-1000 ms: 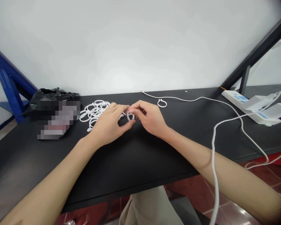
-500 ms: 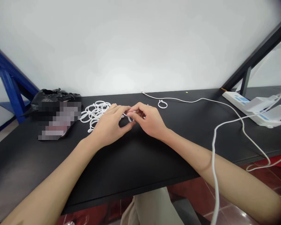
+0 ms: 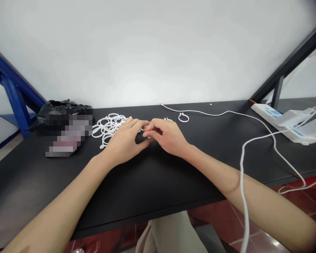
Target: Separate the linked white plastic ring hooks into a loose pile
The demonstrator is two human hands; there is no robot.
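Observation:
My left hand point(image 3: 124, 142) and my right hand point(image 3: 171, 136) meet over the black table, their fingertips closed together on a small white plastic ring point(image 3: 142, 130). Fingers hide most of that ring. Left of and behind my left hand lies a loose pile of white rings point(image 3: 109, 125), thin loops with small knobs at their ends. One separate ring point(image 3: 183, 122) rests behind and to the right of my right hand. Part of another white ring point(image 3: 168, 119) shows just behind my right knuckles.
A crumpled black plastic bag point(image 3: 64, 107) and a blurred-out packet point(image 3: 68, 138) lie at the left. A white cable point(image 3: 242, 165) runs across the right side, passing over my right forearm. At far right sits a white power strip point(image 3: 268, 114) with plugged-in adapters. A pale wall point(image 3: 147, 52) stands behind.
My right fingers have closed further over the ring, so less of it shows. More of the ring behind my right knuckles is visible. The view has shifted slightly.

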